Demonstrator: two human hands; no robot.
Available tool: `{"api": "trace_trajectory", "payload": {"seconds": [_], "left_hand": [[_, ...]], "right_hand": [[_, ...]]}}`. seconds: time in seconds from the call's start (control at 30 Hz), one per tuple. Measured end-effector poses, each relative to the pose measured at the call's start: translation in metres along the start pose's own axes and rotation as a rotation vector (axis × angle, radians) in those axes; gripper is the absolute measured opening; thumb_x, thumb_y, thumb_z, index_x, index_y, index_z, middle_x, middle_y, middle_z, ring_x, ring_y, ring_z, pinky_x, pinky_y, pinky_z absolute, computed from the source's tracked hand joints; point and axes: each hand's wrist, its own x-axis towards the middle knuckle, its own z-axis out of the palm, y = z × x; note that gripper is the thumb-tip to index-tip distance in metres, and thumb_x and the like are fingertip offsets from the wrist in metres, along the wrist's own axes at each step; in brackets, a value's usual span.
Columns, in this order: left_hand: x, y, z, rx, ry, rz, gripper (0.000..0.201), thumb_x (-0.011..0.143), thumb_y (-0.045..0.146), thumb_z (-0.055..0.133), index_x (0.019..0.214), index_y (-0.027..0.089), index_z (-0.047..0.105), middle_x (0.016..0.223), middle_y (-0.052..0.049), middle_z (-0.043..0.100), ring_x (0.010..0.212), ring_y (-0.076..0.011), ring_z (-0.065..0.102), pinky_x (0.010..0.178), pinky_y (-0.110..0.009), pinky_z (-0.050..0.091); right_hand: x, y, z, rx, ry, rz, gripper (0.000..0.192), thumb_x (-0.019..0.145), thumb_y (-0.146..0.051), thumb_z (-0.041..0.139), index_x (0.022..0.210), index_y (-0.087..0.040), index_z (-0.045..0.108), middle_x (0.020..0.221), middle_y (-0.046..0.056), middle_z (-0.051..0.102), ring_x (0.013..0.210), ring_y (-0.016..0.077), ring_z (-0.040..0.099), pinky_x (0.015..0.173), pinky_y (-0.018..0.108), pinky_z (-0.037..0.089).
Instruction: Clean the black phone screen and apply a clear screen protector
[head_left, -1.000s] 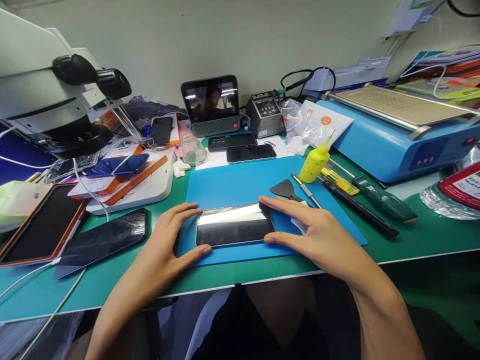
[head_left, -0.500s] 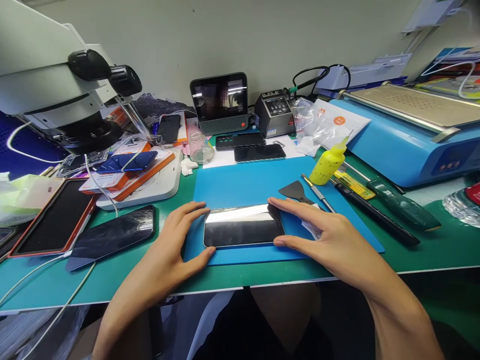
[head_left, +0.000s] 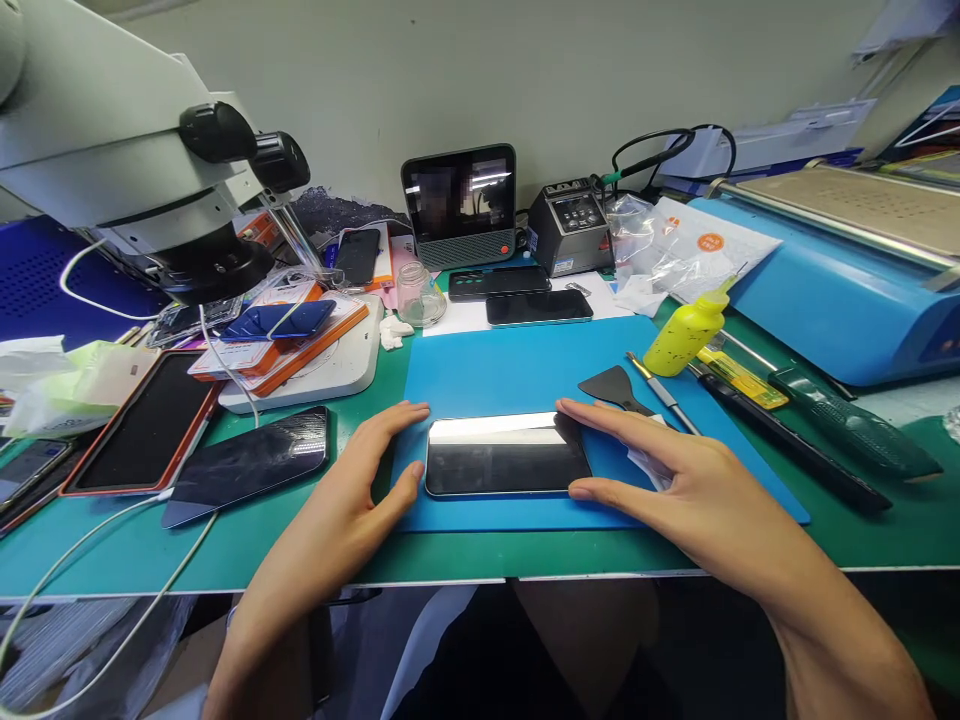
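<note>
A smartphone (head_left: 506,462) with a dark, glossy screen lies face up on a blue mat (head_left: 495,370). Its screen reflects a bright band along the far side. My right hand (head_left: 675,465) spans the phone's right end, fingertips at the far edge and thumb at the near edge. Just off the left end is my left hand (head_left: 367,480), its thumb and fingers apart and holding nothing. Beside the right fingers lie a black flat-bladed scraper (head_left: 611,387) and a metal pen-like tool (head_left: 664,395). A whitish scrap under my right hand is partly hidden.
On the left are a microscope (head_left: 150,170), another phone (head_left: 251,465) and a red-framed device (head_left: 142,425). Rightward stand a yellow bottle (head_left: 686,335), a green-handled screwdriver (head_left: 855,425) and a blue machine (head_left: 840,300). Behind are a smart display (head_left: 461,200) and a glass jar (head_left: 420,297).
My left thumb has come off the phone's near left corner and drawn away from it. My right hand keeps its place at the right end. The whole view has shifted slightly.
</note>
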Motion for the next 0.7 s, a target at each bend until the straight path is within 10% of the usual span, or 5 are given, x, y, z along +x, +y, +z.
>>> {"api": "trace_trajectory", "payload": {"seconds": [0.43,0.7], "left_hand": [[0.003,0.000,0.001,-0.060,0.040,0.058,0.027,0.108,0.040,0.065,0.134,0.037,0.059,0.151,0.001,0.061,0.154,-0.0209,0.049,0.130,-0.043,0.040],[-0.033,0.000,-0.008,0.311,0.246,0.334,0.022,0.108,0.018,0.063,0.126,0.030,0.068,0.115,-0.001,0.070,0.103,-0.0152,0.070,0.093,-0.028,0.056]], "right_hand": [[0.000,0.000,0.000,-0.053,0.008,-0.036,0.060,0.083,-0.056,0.079,0.140,-0.040,0.075,0.146,-0.003,0.073,0.139,0.0411,0.066,0.126,0.063,0.045],[0.000,0.006,0.000,-0.081,0.030,-0.067,0.058,0.084,-0.059,0.079,0.140,-0.042,0.075,0.145,-0.003,0.073,0.136,0.0402,0.068,0.125,0.063,0.047]]}}
